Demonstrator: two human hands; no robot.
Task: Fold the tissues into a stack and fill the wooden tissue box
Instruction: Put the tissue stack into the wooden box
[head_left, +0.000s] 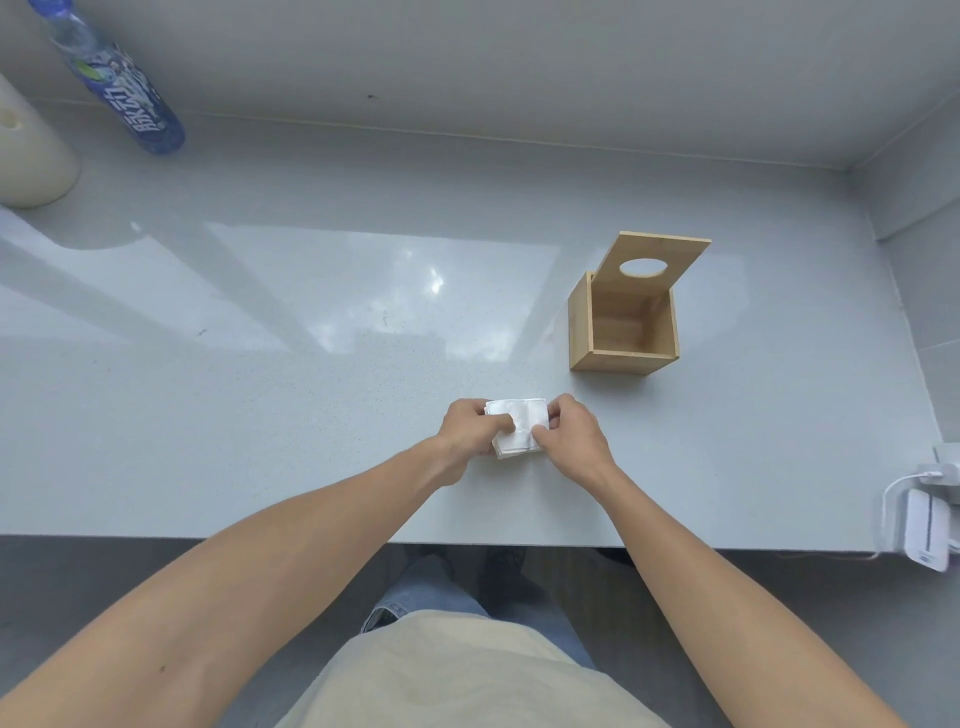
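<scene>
A small folded stack of white tissues (519, 423) lies on the grey counter (311, 405) near its front edge. My left hand (470, 428) grips the stack's left side and my right hand (569, 436) grips its right side, with the thumbs pressing on top. The wooden tissue box (582, 332) stands upright behind and to the right of my hands, apart from them. It looks empty inside. Its lid (670, 247), with an oval hole, leans tilted against the box's back edge.
A blue plastic bottle (117, 85) stands at the back left, with a cream paper roll (31, 150) beside it. White chargers and a cable (930, 509) sit at the counter's right front edge. A wall runs along the back and right.
</scene>
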